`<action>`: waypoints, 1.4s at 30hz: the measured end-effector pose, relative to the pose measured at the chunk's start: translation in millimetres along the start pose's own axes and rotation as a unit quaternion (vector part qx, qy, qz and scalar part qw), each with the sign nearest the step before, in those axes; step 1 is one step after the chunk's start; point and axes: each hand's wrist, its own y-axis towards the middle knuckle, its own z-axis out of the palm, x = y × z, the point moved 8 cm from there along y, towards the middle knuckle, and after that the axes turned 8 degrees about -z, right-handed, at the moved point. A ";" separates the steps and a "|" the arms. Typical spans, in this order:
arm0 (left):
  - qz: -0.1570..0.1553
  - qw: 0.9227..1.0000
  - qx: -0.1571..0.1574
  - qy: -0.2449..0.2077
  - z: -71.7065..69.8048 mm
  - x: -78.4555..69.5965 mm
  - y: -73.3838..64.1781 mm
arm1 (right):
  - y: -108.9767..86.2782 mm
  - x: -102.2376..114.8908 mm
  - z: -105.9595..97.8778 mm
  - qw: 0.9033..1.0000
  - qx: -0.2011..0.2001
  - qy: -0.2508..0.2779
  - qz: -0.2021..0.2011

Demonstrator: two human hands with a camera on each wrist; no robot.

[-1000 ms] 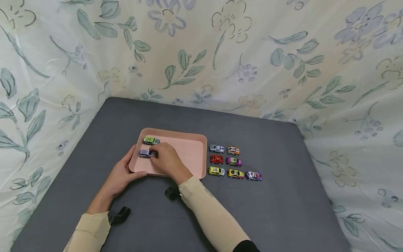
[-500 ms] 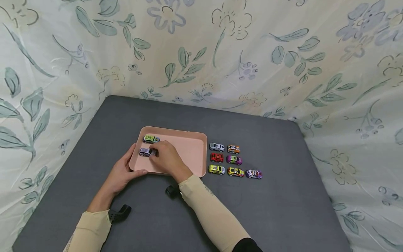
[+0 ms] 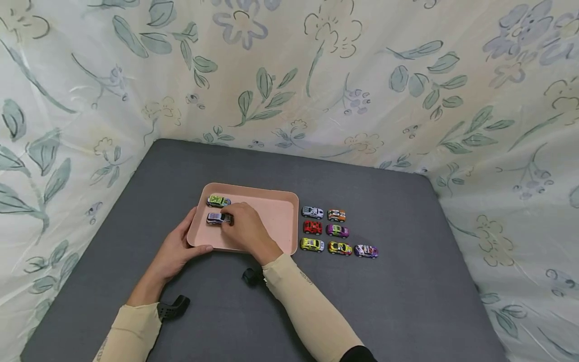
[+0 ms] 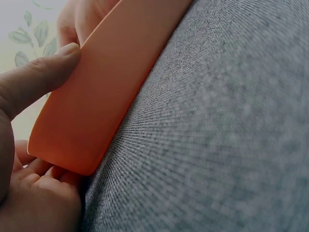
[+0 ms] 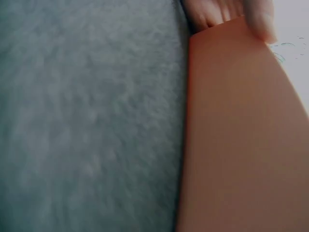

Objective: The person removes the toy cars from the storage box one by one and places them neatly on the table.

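Observation:
The pink tray [image 3: 279, 221] lies on the grey table in the head view. My left hand [image 3: 171, 254] holds its near left corner, with the thumb [image 4: 55, 67] at the front rim and the fingers along the left side. Inside the tray, my right hand [image 3: 248, 230] pinches the right end of a small dark toy car with a striped pale roof [image 3: 215, 218]. A green toy car [image 3: 218, 201] stands just behind it in the tray. The right wrist view shows the tray's outer front wall [image 5: 236, 125]; the pinched car is hidden there.
To the tray's right stand several toy cars in short rows, among them a white one [image 3: 312, 212], a red one [image 3: 312, 228], an orange one [image 3: 336, 215] and a purple-and-white one [image 3: 366, 251]. Floral curtains [image 3: 271, 65] hang around the table [image 3: 398, 301].
My right hand has shifted the dark toy car slightly to the right inside the tray. The left hand keeps its hold on the corner, and the other cars stay in place.

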 end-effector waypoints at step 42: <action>0.022 0.999 0.003 -0.030 0.8 2.2 3.1 | -109.2 -71.8 -141.7 0.992 -0.116 0.034 0.042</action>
